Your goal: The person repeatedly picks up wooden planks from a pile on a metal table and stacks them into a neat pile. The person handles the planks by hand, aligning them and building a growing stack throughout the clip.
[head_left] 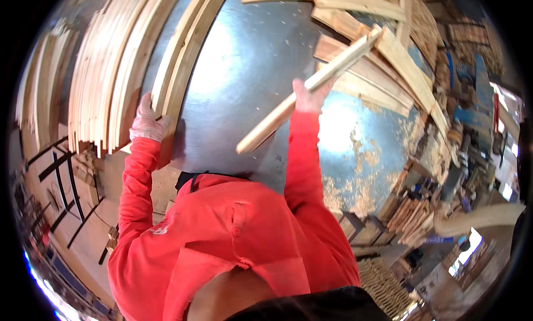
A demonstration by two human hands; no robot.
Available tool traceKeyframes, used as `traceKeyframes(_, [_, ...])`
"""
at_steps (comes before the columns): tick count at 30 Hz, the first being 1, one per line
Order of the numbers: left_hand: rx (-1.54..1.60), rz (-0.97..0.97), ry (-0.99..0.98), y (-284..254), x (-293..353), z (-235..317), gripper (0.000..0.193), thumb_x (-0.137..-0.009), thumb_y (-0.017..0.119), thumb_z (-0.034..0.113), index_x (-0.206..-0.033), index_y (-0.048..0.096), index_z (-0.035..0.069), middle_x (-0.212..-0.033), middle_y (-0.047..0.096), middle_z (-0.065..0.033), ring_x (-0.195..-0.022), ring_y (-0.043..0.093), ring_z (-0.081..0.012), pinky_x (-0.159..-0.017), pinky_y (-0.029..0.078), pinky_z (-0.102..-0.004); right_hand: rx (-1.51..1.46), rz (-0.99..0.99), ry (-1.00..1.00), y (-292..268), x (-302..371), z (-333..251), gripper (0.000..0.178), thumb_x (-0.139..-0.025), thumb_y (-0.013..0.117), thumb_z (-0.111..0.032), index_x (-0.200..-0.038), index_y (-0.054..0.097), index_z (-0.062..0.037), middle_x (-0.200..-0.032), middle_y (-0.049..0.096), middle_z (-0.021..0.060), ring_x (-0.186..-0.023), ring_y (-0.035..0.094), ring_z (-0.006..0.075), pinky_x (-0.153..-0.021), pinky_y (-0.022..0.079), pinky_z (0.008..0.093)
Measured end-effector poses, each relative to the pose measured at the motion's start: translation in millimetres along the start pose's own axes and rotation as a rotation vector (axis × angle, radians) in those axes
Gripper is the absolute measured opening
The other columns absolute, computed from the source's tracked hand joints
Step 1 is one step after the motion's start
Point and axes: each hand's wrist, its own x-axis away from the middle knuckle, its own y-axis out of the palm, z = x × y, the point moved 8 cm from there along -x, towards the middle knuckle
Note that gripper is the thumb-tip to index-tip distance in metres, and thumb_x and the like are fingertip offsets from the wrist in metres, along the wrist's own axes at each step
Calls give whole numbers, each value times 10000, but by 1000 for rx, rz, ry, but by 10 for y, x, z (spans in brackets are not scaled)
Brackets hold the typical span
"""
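1. The right hand (pixel 312 97) is closed around a wooden strip (pixel 340 64) near its middle, thumb over the near side; a grip there probably keeps both ends balanced
2. That strip slants over the metal surface (pixel 239 60), its near end pointing toward the person's body and its far end overlapping the jumbled boards (pixel 413 71) on the right; whether it touches them I cannot tell
3. The left hand (pixel 146 122) is curled about the near end of a pair of boards (pixel 194 52), perhaps to steady them or keep their ends even
4. This pair lies lengthwise, just right of a stack of boards (pixel 114 66) set side by side, an arrangement that likely keeps the pieces aligned and within reach
5. The boards on the right cross at several angles, so they look put down loosely rather than ordered, with wood shavings (pixel 363 174) scattered nearer the person
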Motion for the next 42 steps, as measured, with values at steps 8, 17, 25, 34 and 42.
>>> traceKeyframes(8, [-14, -91, -122, 261, 280, 1, 903, -760, 708, 256, -1483, 197, 78, -1334, 477, -266, -1206, 509, -401, -995, 429, -460, -933, -922, 317, 1729, 1197, 170, 560, -661, 669, -138, -1167, 456, -29, -1005, 481, 84, -895, 503, 207, -875, 454, 350])
traceKeyframes(17, [-416, 357, 127, -596, 122, -551, 882, -707, 779, 287, -1440, 329, 94, -1246, 529, -206, -1091, 554, -383, -925, 445, -520, -649, -807, 315, 2193, 1300, 491, 617, -700, 700, -85, -1273, 474, -47, -892, 532, 79, -732, 519, 184, -687, 493, 341])
traceKeyframes(25, [-529, 123, -81, -512, -102, -542, 964, -699, 786, 345, -1466, 260, 91, -1456, 329, -190, -1335, 331, -385, -1077, 280, -521, 550, -410, -428, 1771, 1172, -262, 945, -637, 809, -175, -1467, 357, -174, -1460, 323, 252, -1298, 404, 386, -1040, 392, 431])
traceKeyframes(34, [-536, 165, -169, -417, -45, -641, 960, -740, 754, 369, -1485, 227, 71, -1494, 286, -242, -1392, 271, -403, -1117, 241, -524, 578, -417, -599, 1323, 1104, -576, 912, -633, 788, -192, -1452, 389, -237, -1466, 320, 220, -1235, 454, 400, -1016, 421, 444])
traceKeyframes(42, [562, -381, 168, -76, 617, 1035, 982, -764, 741, 409, -1492, 213, 16, -1482, 322, -260, -1384, 335, -369, -1095, 338, -393, -755, -863, 104, 2371, 1321, -659, 777, -696, 701, -56, -1403, 379, -74, -1081, 552, 108, -945, 571, 223, -855, 514, 399])
